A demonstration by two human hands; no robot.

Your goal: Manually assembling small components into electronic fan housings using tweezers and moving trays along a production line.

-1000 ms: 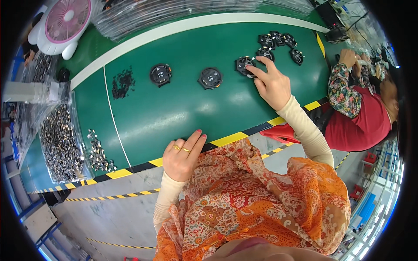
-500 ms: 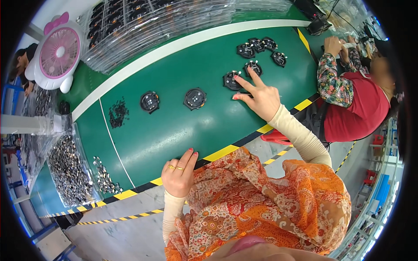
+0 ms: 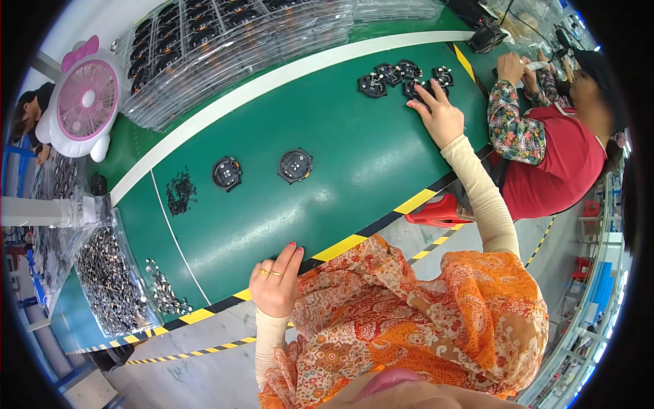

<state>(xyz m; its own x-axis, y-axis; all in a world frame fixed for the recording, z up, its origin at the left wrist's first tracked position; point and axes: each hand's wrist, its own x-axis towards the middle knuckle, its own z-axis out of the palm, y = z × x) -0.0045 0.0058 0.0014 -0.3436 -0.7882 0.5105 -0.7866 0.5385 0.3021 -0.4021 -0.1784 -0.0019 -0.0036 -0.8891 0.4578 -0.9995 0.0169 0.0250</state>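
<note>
Right hand [image 3: 443, 123] at two o'clock, fingers spread over black modules [image 3: 389, 73], left hand [image 3: 274, 285], fingers extended, fan [image 3: 87, 102] at ten o'clock.

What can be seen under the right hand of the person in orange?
Under the fingers of the right hand, a black round part shows partly, on the green table. Whatever lies directly beneath the fingers and palm is covered.
</note>
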